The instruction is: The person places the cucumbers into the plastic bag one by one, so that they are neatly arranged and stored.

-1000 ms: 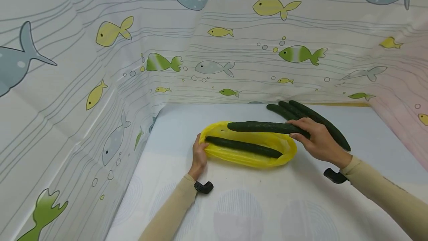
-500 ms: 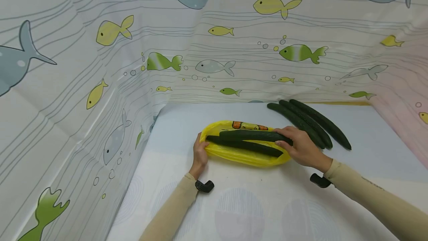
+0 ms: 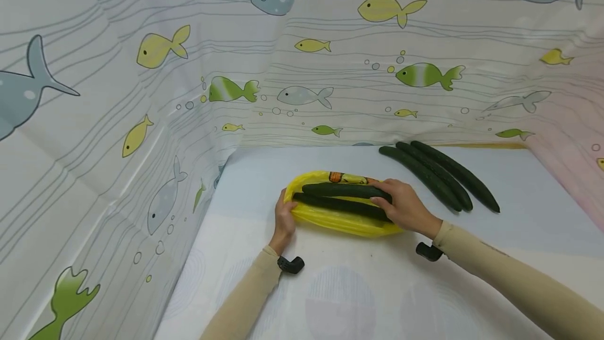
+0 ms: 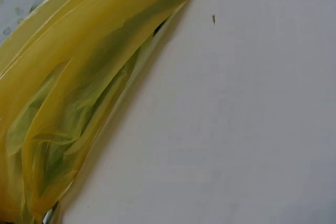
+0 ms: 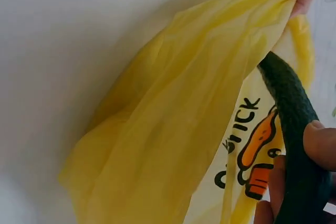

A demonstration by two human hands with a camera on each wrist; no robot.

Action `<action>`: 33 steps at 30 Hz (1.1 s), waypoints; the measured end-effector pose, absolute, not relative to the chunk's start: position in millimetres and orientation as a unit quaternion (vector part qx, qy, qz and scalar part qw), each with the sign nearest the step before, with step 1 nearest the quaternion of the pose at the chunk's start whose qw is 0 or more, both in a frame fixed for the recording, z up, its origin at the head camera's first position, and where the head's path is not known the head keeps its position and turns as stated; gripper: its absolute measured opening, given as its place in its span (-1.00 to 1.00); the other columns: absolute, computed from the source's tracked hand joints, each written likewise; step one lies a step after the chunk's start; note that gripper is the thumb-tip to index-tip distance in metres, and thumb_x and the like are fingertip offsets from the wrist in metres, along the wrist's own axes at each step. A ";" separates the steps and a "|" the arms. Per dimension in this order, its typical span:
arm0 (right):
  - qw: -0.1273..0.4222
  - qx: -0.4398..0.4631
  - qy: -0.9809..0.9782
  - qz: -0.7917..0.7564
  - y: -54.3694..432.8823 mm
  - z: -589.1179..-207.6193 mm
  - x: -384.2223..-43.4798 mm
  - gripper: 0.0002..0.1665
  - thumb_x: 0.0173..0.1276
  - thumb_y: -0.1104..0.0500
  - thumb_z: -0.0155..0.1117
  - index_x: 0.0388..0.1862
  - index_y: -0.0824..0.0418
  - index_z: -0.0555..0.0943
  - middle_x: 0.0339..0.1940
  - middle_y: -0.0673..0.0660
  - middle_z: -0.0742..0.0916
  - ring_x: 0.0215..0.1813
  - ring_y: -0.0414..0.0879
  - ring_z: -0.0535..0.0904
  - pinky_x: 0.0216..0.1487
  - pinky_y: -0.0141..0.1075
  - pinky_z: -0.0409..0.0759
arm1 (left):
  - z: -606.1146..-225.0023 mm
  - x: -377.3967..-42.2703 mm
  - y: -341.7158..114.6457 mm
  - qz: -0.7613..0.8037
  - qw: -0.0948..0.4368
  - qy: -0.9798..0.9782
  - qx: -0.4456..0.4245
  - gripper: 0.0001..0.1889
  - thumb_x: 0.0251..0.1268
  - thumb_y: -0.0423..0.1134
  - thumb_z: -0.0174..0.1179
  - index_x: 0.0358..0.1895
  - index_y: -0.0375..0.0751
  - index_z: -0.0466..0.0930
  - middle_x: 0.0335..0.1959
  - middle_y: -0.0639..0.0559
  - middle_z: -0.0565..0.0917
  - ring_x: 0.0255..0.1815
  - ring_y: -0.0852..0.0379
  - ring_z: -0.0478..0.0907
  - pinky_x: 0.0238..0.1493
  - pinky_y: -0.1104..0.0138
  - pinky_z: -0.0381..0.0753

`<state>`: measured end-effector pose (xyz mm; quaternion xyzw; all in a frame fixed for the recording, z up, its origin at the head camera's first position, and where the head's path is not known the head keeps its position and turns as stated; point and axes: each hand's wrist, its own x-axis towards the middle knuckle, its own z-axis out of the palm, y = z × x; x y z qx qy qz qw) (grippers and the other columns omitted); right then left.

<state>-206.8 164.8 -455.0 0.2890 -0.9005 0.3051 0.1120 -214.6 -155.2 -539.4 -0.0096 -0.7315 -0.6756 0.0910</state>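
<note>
A yellow plastic bag (image 3: pixel 349 225) with a carrot print inside lies mouth up on the table. My left hand (image 3: pixel 284 220) grips its left rim, thumb over the edge. One cucumber (image 3: pixel 337 205) rests inside the bag. My right hand (image 3: pixel 405 206) holds a second cucumber (image 3: pixel 340 190) by its right end, level with the bag's mouth and behind the first one. In the right wrist view, the thumb and fingers (image 5: pixel 321 145) wrap around this cucumber (image 5: pixel 289 90) beside the bag's opening. The left wrist view shows the bag's side (image 4: pixel 89 72), the hand itself hidden.
Three more cucumbers (image 3: pixel 436 174) lie side by side at the back right of the white table (image 3: pixel 340 298). A fish-patterned sheet (image 3: pixel 302 67) hangs behind and along the left side. Both wrists carry small black cameras.
My right hand has moved left and slightly down, carrying its cucumber from above the bag's right side into its mouth. My left hand keeps its grip on the rim.
</note>
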 end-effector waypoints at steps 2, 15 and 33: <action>0.116 0.289 -0.900 0.305 161.3 -456.6 -208.7 -0.49 0.48 0.26 0.37 0.35 0.43 0.62 -0.03 0.33 0.80 -0.04 0.23 0.73 0.03 0.18 0.66 | -540.3 -215.0 -155.3 -0.677 0.092 -0.730 -0.011 -0.31 0.34 -0.43 -0.20 0.59 -0.38 0.26 0.57 -0.30 0.39 0.62 -0.22 0.26 0.67 -0.10 0.11; 0.066 0.253 -0.918 0.299 150.6 -461.6 -217.6 -0.53 0.49 0.21 0.37 0.30 0.40 0.65 0.16 0.40 0.77 0.11 0.32 0.73 0.17 0.22 0.65 | -538.1 -215.1 -154.4 -0.674 0.101 -0.731 -0.013 -0.34 0.31 -0.44 -0.19 0.52 -0.38 0.35 0.48 -0.31 0.48 0.53 -0.23 0.36 0.63 -0.11 0.18; 0.040 0.180 -0.940 0.287 155.2 -481.0 -226.2 -0.53 0.37 0.20 0.50 0.22 0.36 0.72 0.11 0.37 0.81 -0.03 0.24 0.78 0.11 0.21 0.69 | -538.0 -213.2 -153.7 -0.662 0.105 -0.742 -0.011 -0.36 0.31 -0.44 -0.18 0.49 -0.34 0.40 0.43 -0.30 0.52 0.48 -0.26 0.40 0.60 -0.15 0.19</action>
